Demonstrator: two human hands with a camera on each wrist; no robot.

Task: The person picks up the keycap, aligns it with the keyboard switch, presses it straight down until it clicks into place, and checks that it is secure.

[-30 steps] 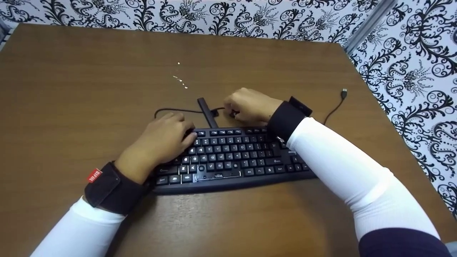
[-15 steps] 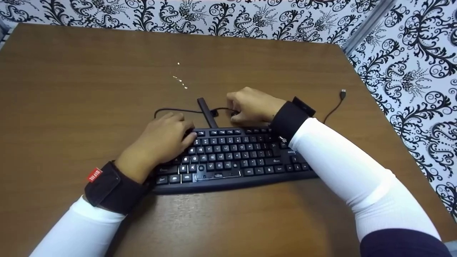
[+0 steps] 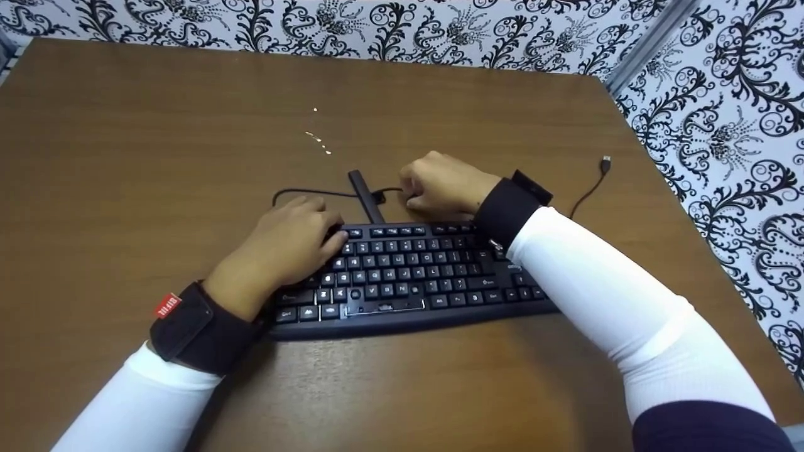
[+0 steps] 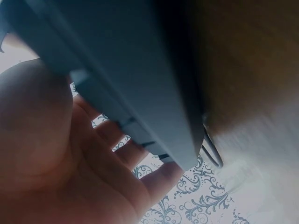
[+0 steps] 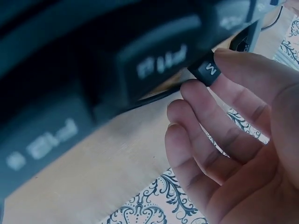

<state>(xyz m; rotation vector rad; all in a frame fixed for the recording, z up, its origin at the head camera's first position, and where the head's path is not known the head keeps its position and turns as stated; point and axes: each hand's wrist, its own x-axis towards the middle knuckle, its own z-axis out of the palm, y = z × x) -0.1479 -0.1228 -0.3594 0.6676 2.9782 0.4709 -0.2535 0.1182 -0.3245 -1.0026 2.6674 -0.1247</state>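
Observation:
A black keyboard (image 3: 389, 274) lies on the table with two round sockets bare in its lower letter row and a bare slot at the space bar's place. My left hand (image 3: 286, 242) grips its far left corner, thumb on the upper keys. In the left wrist view, the fingers (image 4: 133, 151) lie along the keyboard's edge. Behind the keyboard, my right hand (image 3: 443, 182) pinches a black keycap (image 5: 205, 69) marked M between thumb and fingertips. That keycap is hidden in the head view.
A long black bar (image 3: 365, 198), shaped like a space bar key, lies behind the keyboard across the black cable (image 3: 314, 191). The cable's USB plug (image 3: 605, 164) lies to the right. White specks (image 3: 318, 140) dot the wooden table (image 3: 157, 144), which meets a patterned wall.
My right hand has shifted slightly right, and the dark keycap showing under its fingers earlier is now out of sight in the head view. My left hand stays put.

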